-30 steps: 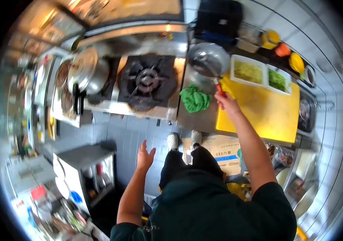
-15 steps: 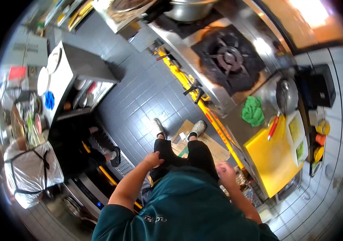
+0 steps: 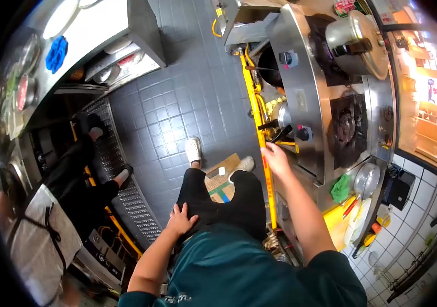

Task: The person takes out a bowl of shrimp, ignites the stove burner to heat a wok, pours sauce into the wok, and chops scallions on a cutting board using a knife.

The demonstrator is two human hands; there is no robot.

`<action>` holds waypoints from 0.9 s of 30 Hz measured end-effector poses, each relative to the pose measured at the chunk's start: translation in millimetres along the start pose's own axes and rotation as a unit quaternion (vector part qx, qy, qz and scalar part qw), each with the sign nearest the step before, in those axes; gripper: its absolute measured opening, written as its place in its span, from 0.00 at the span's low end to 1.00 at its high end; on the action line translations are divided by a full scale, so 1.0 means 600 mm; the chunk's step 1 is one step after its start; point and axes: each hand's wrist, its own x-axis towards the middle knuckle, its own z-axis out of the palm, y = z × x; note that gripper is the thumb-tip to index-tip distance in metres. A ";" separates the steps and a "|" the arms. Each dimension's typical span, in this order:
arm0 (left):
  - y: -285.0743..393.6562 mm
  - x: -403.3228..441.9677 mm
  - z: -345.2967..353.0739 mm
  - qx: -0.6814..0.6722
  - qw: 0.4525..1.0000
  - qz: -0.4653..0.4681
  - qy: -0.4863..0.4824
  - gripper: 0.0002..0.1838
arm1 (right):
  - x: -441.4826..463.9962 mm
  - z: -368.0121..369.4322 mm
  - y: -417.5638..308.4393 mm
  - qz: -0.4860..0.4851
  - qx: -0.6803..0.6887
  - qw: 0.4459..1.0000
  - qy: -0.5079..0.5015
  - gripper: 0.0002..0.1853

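My left hand [image 3: 179, 221] lies on my left thigh, its fingers spread over the black trousers [image 3: 198, 194]. My right hand [image 3: 277, 161] is stretched forward to the yellow pipe [image 3: 268, 189] along the front of the stove [image 3: 300, 97]. Its fingers curl over the pipe, and the fingertips are partly hidden. Close by are a yellow lever [image 3: 291, 147], black pan handles [image 3: 281, 134] and a stove knob [image 3: 303, 134]. A flattened cardboard piece [image 3: 217, 180] lies on the floor around my white shoes [image 3: 193, 150].
On the stove stands a large metal pot [image 3: 349, 38] beside a burner [image 3: 347, 125]. A green cloth [image 3: 340, 188] and a yellow board [image 3: 335, 222] are at right. To the left are a steel counter [image 3: 101, 20] with a blue cloth [image 3: 56, 54], and another person in an apron [image 3: 49, 245].
My right hand has moved from beside my hip forward to the yellow pipe. My left hand has flattened onto my thigh. The view has turned, showing more of the stove front.
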 end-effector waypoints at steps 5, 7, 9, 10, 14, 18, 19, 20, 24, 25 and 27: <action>-0.025 -0.009 0.024 -0.066 0.997 -0.013 0.044 0.50 | 0.192 0.035 0.027 0.213 0.438 0.873 0.013 0.33; -0.015 -0.011 0.028 -0.106 0.992 -0.032 0.062 0.50 | 0.277 0.042 0.075 0.233 0.557 0.793 0.078 0.32; -0.009 -0.006 0.049 -0.135 0.987 -0.041 0.078 0.50 | 0.356 0.044 0.116 0.222 0.650 0.712 0.147 0.31; -0.002 -0.006 0.060 -0.140 0.985 -0.040 0.093 0.50 | 0.398 0.042 0.142 0.210 0.696 0.664 0.172 0.31; 0.032 0.011 0.108 -0.150 0.978 -0.057 0.132 0.47 | 0.585 0.025 0.246 0.121 0.821 0.508 0.231 0.36; 0.063 0.029 0.150 -0.136 0.978 -0.072 0.140 0.48 | 0.689 -0.015 0.225 0.067 0.907 0.402 0.108 0.42; 0.064 0.034 0.162 -0.107 0.982 -0.076 0.138 0.48 | 0.698 -0.031 0.192 0.073 0.913 0.396 0.068 0.42; 0.068 0.038 0.168 -0.118 0.982 -0.083 0.124 0.48 | 0.712 -0.040 0.179 0.078 0.918 0.389 0.026 0.41; 0.119 0.039 0.112 -0.135 0.985 -0.091 0.062 0.47 | 0.767 -0.063 0.216 0.213 0.917 0.311 -0.129 0.42; 0.122 0.040 0.117 -0.126 0.986 -0.092 0.063 0.46 | 0.769 -0.055 0.212 0.248 0.896 0.352 -0.104 0.34; 0.125 0.041 0.122 -0.131 0.985 -0.105 0.051 0.46 | 0.782 -0.036 0.210 0.267 0.838 0.428 -0.206 0.23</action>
